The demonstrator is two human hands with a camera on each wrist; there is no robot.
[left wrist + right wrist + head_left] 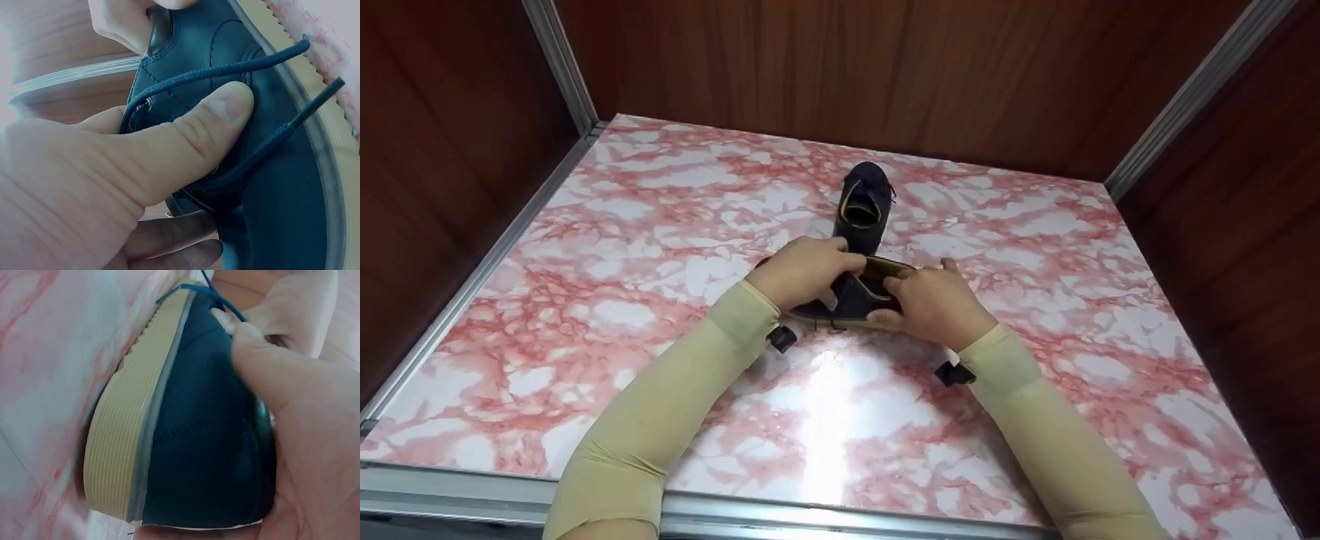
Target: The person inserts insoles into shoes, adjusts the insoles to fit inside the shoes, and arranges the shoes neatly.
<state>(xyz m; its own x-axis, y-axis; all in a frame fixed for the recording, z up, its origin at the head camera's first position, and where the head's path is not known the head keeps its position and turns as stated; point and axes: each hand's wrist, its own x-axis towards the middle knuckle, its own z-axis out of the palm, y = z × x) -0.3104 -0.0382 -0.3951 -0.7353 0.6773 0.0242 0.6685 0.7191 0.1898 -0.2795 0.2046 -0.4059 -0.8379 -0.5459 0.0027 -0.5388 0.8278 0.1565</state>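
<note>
A dark navy lace-up shoe [855, 300] with a ribbed cream sole [121, 444] stands crosswise on the table, toe to the left. My left hand [804, 271] grips it at the lacing, and in the left wrist view the thumb [225, 109] presses on its side, between the loose ends of a blue shoelace [197, 73]. At the heel end, my right hand [936, 306] holds the shoe's back part, with the thumb along the collar. Some fingers of both hands are hidden. Just behind stands a second dark shoe [868, 180], toe away from me.
The red-and-white marbled tabletop [660, 225] has brown wood-grain panels [885, 75] on the left, back and right. Metal rails [810, 510] run along the front edge and in the corners. Bright glare lies on the tabletop in front of the shoe.
</note>
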